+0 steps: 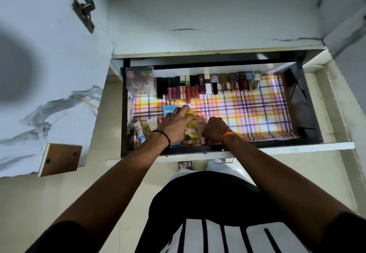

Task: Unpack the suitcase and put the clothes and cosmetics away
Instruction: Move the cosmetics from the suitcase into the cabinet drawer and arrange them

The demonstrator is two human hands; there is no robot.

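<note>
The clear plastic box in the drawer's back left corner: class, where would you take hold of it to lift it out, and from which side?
Probably from above, gripping the clear plastic box across its front and back walls near the top. Its left side stands close to the drawer wall and the lip gloss tubes crowd its right, so only the top and front look open.

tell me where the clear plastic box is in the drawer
In the head view, the clear plastic box sits in the drawer's far-left corner, just left of the row of lip glosses along the back wall.
</note>
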